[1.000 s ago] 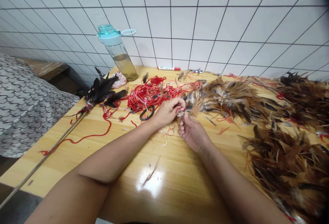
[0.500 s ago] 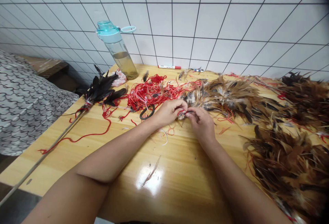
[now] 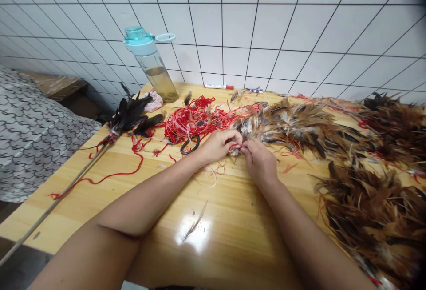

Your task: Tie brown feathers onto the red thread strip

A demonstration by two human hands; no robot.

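Observation:
Near the middle of the table, my left hand (image 3: 220, 144) and my right hand (image 3: 261, 159) meet with their fingertips almost touching. Both are closed in a pinch on a short stretch of red string (image 3: 235, 146) that shows between them. Pale fluff is visible just under the string; what else the fingers cover is hidden. Right behind my hands lies a long bundle of brown and tan feathers (image 3: 299, 123). A tangled heap of red string (image 3: 189, 121) rests beyond my left wrist, with the black handle loop (image 3: 190, 145), perhaps of scissors, at its near edge.
A water bottle (image 3: 159, 79) stands by the tiled wall (image 3: 273, 23). Red marker (image 3: 218, 86) lies at the back. Black feathers (image 3: 131, 112) are tied to a stick (image 3: 60, 199) at left. Brown feather piles (image 3: 372, 210) cover the right side. A loose feather (image 3: 196, 223) lies in front.
The fingers of my right hand have turned slightly inward, and the dark feather piece seen at their tips is no longer visible. My left hand stays in place.

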